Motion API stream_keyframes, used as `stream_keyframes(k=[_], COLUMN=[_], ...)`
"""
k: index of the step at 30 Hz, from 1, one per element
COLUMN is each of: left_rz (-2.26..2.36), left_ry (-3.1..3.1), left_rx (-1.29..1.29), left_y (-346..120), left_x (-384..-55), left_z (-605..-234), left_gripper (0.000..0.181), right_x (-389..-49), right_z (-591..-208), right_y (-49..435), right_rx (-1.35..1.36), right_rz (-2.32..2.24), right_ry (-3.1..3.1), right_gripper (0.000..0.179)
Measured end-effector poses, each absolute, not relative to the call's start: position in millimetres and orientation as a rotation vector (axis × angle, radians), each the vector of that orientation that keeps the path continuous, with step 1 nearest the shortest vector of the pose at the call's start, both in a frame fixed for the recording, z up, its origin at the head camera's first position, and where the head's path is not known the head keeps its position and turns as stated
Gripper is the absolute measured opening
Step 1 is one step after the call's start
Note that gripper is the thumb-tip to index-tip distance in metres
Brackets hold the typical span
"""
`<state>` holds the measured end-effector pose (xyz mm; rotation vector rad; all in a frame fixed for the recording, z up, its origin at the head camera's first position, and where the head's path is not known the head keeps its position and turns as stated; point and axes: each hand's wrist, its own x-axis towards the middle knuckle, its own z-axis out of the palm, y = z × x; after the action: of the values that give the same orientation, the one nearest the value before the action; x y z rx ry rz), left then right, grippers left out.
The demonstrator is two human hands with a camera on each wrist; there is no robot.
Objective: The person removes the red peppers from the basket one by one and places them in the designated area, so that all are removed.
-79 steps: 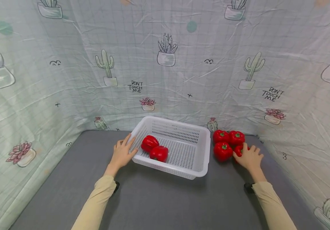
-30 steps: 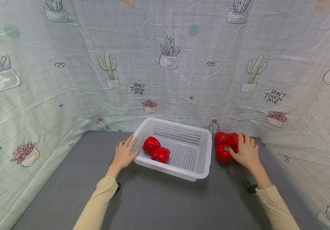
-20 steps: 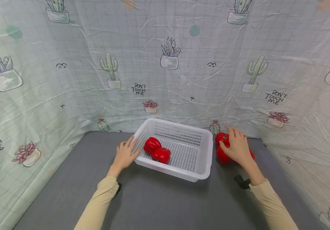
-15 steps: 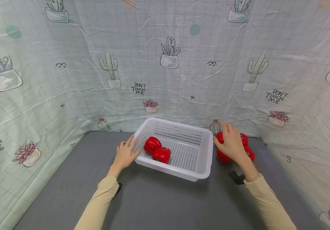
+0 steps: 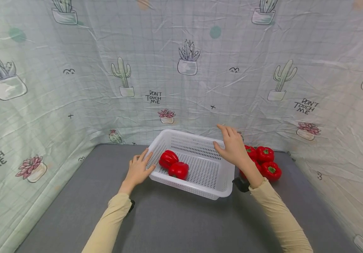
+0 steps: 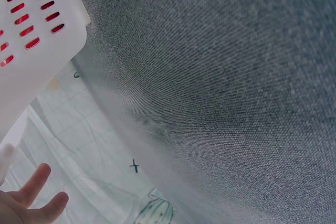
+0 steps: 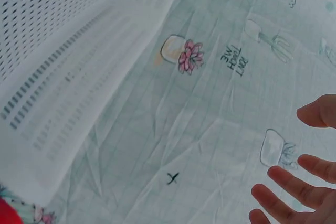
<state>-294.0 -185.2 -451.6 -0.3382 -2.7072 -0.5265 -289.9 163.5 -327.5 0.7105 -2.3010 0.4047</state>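
Note:
A white slotted plastic basket (image 5: 187, 187) stands on the table, holding two red bell peppers (image 5: 169, 159) in its left part. Against its left rim rests my left hand (image 5: 137, 171), with its fingers fairly straight. The left wrist view shows the basket's outer wall (image 6: 37, 69) and some left fingers (image 6: 35, 184) extended beside it. My right hand (image 5: 233, 147) hovers over the basket's right side, fingers spread and nothing in them. Right of the basket sit several more bell peppers (image 5: 271, 171), partly hidden behind my right hand and wrist.
A grey cloth-covered table (image 5: 181, 225) extends in front of the basket. Behind it and along both sides hangs a pale curtain (image 5: 194, 102) printed with potted cacti.
My right hand has passed over the peppers at the right, then moved left to above the basket. The left hand stays at the rim, and the two peppers in the basket have not moved.

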Motion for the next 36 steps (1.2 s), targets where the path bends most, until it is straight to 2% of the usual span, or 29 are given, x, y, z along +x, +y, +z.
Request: stream_keyframes(k=[14,22,36], left_rz=[-0.53,-0.528,-0.536], left_ry=[-2.713,-2.707,-2.726], left_rx=[-0.353,-0.353,-0.342], left_y=[-180.8,-180.4,-184.2], left_x=[-296.1,-296.2,-292.2], left_z=[-452.1,-451.3,-448.4], left_gripper=[0.055,0.055,0.056], right_x=[-318.1,-342.9,-364.7], right_z=[-341.6,-364.8,-396.5], right_y=[107.5,82.5,52.2], right_rx=[0.846,0.906,1.007], right_rz=[0.475,0.417,0.323], right_ry=[-2.393,-2.491,-2.665], right_gripper=[0.047,0.042,0.036])
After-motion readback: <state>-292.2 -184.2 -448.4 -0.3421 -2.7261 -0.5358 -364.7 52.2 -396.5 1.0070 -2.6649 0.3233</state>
